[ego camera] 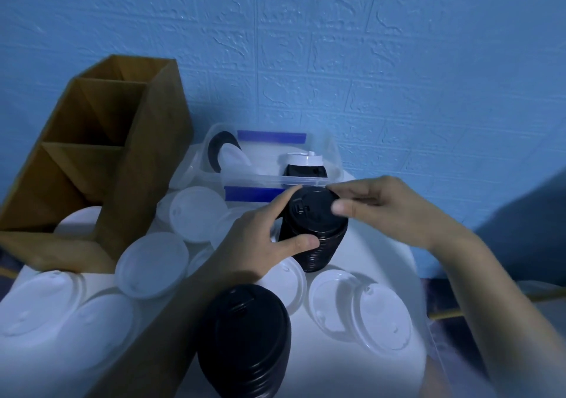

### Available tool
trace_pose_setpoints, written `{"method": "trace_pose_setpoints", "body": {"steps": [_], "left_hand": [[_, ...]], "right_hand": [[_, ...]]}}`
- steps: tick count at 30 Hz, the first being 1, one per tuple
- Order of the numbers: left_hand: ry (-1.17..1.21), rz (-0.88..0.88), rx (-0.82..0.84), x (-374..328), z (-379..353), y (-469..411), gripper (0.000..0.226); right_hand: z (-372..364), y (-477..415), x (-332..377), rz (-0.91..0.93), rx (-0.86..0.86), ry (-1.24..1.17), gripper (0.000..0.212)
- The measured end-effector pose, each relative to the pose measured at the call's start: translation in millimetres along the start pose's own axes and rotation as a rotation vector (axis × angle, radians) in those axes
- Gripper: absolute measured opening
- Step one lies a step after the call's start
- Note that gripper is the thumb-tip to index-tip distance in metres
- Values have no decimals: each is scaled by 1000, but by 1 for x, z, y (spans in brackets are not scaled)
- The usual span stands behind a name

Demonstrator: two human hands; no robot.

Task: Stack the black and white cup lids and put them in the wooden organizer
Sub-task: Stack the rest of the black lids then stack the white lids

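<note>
A tall stack of black lids (318, 229) stands on the white table (367, 262) in the middle. My left hand (260, 238) grips its left side, thumb low on the stack and fingers at the top rim. My right hand (382, 204) pinches the top black lid at its right rim. A second black stack (245, 342) stands nearer me. Several loose white lids (153, 266) lie scattered around. The wooden organizer (101, 158) stands at the left, its upper compartments showing nothing inside and a white lid (79, 220) in the lowest one.
A clear plastic bin (275, 180) with blue clips sits behind the stack against the blue wall, holding black and white lids. More white lids (361, 308) lie front right. The table's edge drops off at the right.
</note>
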State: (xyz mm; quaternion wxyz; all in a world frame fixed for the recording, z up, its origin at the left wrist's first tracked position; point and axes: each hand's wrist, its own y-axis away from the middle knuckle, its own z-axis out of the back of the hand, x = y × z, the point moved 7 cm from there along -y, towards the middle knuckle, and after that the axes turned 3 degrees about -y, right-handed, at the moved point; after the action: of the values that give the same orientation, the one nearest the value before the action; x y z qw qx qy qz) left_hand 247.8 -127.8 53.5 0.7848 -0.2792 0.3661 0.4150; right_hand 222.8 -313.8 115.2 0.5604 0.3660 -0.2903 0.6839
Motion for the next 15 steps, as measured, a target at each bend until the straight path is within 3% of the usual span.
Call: {"method": "trace_pose_setpoints", "body": {"steps": [4, 9, 15], "left_hand": [[-17, 2, 3, 1, 1, 0, 85], [-24, -3, 8, 0, 1, 0, 84], [-11, -9, 9, 1, 2, 0, 81]], "right_hand": [[24, -56, 12, 9, -196, 271, 17], [0, -133, -3, -147, -22, 771, 26], [-5, -156, -12, -118, 28, 772, 8]]}}
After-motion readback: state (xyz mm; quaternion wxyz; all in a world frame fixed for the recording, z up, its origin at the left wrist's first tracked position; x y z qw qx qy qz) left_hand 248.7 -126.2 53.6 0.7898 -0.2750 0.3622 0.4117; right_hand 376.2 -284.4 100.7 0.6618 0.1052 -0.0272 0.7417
